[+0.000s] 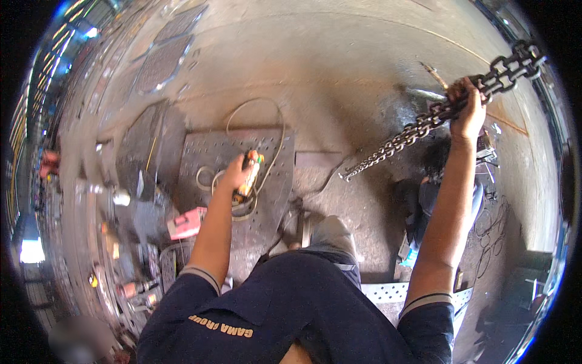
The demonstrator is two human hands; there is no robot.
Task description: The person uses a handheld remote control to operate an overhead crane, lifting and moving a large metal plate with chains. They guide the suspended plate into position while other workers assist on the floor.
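My left hand (pixel 233 174) is wrapped round a yellow and orange pendant control (pixel 247 181) with a green and a red-orange button near its top. Behind it lies a dark metal plate (pixel 200 155) with rows of round holes. A thin pale cable (pixel 282 121) loops over the plate around the pendant. Stretched far out to the right, my right hand (pixel 467 110) grips a heavy dark steel chain (pixel 424 124) of several strands. The chain slants from the upper right edge down toward the floor ahead of me. Its lowest end looks small and blurred.
A person (pixel 427 194) crouches beneath my right forearm. A pink box (pixel 186 223) sits left of my left forearm. Near my right elbow is a perforated light metal strip (pixel 388 293). Grating panels (pixel 163 64) lie at the far left, and tools clutter the left side.
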